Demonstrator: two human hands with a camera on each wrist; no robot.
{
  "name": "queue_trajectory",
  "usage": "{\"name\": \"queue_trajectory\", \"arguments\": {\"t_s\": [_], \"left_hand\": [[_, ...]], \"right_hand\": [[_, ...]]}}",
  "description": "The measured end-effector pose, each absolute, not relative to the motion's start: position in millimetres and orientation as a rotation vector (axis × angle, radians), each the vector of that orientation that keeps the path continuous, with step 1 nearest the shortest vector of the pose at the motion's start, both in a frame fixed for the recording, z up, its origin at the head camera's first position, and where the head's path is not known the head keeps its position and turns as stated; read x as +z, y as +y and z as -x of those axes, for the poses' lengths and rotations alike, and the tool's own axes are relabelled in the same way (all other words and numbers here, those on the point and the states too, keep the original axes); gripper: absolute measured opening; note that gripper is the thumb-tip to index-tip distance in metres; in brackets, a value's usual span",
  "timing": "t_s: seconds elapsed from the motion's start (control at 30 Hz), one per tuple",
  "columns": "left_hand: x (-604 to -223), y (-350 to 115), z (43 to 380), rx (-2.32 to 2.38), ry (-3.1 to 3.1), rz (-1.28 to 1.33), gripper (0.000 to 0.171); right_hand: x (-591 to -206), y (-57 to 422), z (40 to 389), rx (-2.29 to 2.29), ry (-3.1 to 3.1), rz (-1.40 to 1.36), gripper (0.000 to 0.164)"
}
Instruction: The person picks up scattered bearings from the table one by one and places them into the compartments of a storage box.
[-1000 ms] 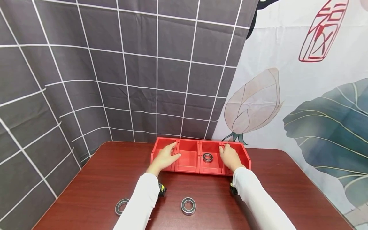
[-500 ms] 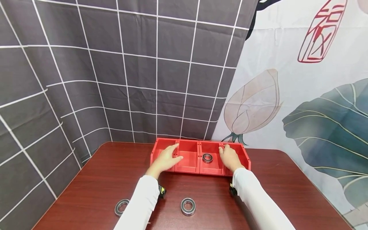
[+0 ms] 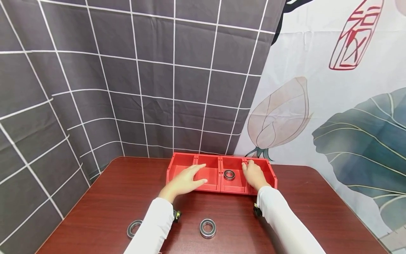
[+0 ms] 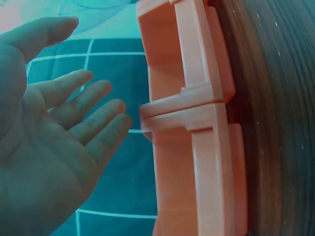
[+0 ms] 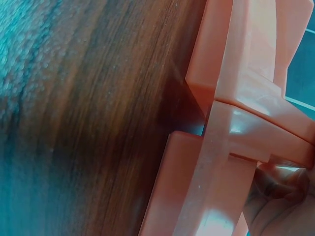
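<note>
A row of red storage bins (image 3: pixel 207 173) stands at the back of the table. My left hand (image 3: pixel 184 181) hovers over the front of the left bins, thumb and fingers spread with nothing between them; its palm (image 4: pixel 49 142) faces the left wrist camera. My right hand (image 3: pixel 254 174) grips the divider between the two right-hand bins, thumb and fingers on either side of it. In the right wrist view its curled fingers (image 5: pixel 285 187) show partly behind the bin's red wall (image 5: pixel 226 182). A ball bearing (image 3: pixel 229 175) lies in the third bin from the left.
Two more bearings lie on the brown table (image 3: pixel 104 197): one (image 3: pixel 207 228) front centre, another (image 3: pixel 133 228) beside the left sleeve, which partly covers it. A gridded grey cloth (image 3: pixel 152 88) and a white printed cloth (image 3: pixel 291 116) hang behind the table.
My left hand has moved right and slightly toward me, from the leftmost bin to in front of the second. My right hand stays at the divider, and the bearings lie unchanged.
</note>
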State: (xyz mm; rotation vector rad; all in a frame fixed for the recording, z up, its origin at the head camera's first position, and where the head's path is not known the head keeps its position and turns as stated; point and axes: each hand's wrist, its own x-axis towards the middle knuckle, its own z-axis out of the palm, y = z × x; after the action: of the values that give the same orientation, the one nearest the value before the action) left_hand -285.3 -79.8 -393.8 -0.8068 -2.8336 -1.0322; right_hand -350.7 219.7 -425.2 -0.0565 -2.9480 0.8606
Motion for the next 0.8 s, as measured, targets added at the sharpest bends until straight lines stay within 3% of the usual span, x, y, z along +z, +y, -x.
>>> {"name": "queue_trajectory", "arguments": {"t_s": [0.5, 0.8], "left_hand": [[-385.8, -72.4, 262.3, -0.938, -2.853, 0.966, 0.063], [-392.4, -66.9, 251.8, -0.791, -2.91, 1.195, 0.065]], "right_hand": [[-424.5, 219.7, 347.9, 0.869, -2.943, 0.031, 0.052], [-427.2, 220.9, 349.0, 0.871, -2.926, 0.024, 0.051]]}}
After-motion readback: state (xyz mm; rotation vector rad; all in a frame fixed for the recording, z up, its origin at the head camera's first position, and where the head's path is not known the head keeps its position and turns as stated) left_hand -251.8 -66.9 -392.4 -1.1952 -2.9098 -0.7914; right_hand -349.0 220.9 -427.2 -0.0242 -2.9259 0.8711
